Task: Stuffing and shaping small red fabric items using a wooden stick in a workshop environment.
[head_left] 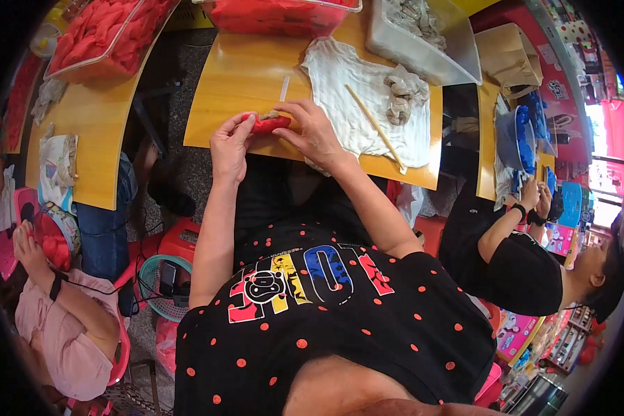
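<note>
Over the near edge of the wooden table (215, 90), my left hand (230, 147) pinches one end of a small red piece (265, 126) that looks like soft cloth. My right hand (317, 133) grips its other end between thumb and fingers. A beige-brown bit (270, 115) shows along the top of the red piece; what it is I cannot make out. To the right of my hands a crumpled white cloth (329, 78) lies on the table. Across it rests a thin wooden stick (373, 125), with several beige bunched pieces (402, 97) beside it.
A short white strip (285, 87) lies behind my hands. Along the back stand a bin of red pieces (277, 15) and a see-through bin (457, 59) of greyish pieces. Another red-filled bin (111, 41) is at left. One person (76, 326) sits left, another (513, 263) right.
</note>
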`<state>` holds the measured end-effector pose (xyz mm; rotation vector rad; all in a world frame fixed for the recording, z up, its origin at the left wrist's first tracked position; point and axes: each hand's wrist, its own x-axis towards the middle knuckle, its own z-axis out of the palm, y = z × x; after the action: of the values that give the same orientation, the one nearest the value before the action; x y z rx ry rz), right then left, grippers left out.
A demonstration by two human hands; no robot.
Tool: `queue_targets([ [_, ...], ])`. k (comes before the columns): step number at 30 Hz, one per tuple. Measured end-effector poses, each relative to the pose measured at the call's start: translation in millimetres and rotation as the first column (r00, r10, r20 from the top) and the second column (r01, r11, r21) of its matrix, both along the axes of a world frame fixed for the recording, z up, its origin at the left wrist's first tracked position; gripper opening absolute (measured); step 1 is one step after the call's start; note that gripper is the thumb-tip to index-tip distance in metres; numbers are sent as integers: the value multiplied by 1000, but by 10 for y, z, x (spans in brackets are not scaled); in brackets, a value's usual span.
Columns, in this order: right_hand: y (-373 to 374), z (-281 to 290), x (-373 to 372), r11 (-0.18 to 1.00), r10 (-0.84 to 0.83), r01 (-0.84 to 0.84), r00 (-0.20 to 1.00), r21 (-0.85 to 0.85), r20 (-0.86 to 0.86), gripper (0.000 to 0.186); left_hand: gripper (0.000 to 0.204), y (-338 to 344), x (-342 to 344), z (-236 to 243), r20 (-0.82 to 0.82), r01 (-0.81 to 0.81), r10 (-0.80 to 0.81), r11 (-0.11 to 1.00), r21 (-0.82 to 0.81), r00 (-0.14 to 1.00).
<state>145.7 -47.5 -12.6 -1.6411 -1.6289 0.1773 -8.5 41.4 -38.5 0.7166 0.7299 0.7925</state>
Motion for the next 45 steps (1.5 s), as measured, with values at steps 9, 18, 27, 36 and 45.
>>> queue_targets([
  [9, 11, -94, -163, 995, -46, 48, 998, 93, -31, 35, 15, -33, 23, -65, 165, -14, 25, 998, -67, 986],
  [18, 1, -10, -140, 979, -22, -38, 956, 201, 291, 22, 12, -78, 4, -82, 241, 0, 33, 991, -134, 970],
  [27, -18, -38, -78, 998, 48, -50, 999, 48, 23, 24, 11, -121, 10, -117, 310, -2, 25, 997, -75, 950],
  [36, -20, -32, -123, 997, -18, 16, 999, 81, 28, 30, 11, -128, 42, -129, 371, 36, -11, 998, -60, 928],
  [45, -15, -47, -17, 976, 220, -219, 975, 9, -36, 31, 12, -123, -22, -97, 345, -16, 26, 999, -31, 938],
])
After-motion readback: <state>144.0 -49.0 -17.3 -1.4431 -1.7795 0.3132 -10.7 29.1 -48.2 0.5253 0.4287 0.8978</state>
